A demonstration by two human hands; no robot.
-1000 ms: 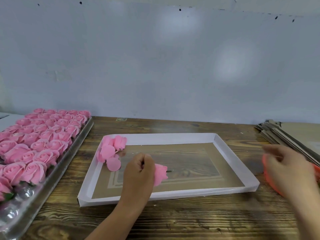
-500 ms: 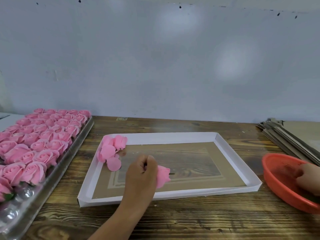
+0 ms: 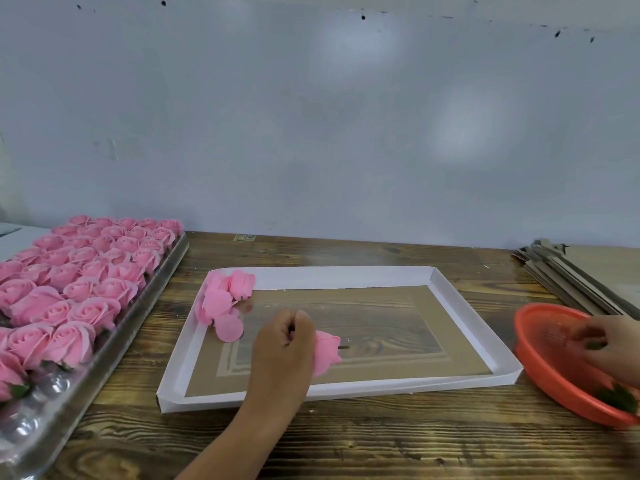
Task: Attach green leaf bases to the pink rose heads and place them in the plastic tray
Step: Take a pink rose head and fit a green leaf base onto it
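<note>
My left hand (image 3: 282,351) grips a pink rose head (image 3: 327,351) above the white cardboard box lid (image 3: 346,273); the rose points right. In the orange bowl (image 3: 540,362) at the right, my right hand (image 3: 604,344) pinches a small green leaf base (image 3: 595,345). More green leaf bases (image 3: 616,398) lie at the bowl's near side. The clear plastic tray (image 3: 114,336) at the left holds several rows of finished pink roses (image 3: 86,282); its near cells show bare plastic.
A few loose pink rose heads and petals (image 3: 225,299) lie in the lid's far left corner. A stack of flat cardboard sheets (image 3: 581,275) sits at the back right. A grey wall stands behind the wooden table (image 3: 346,441).
My right hand swung from above the table into the orange bowl and now pinches a leaf base. My left hand with the rose stayed nearly still over the lid.
</note>
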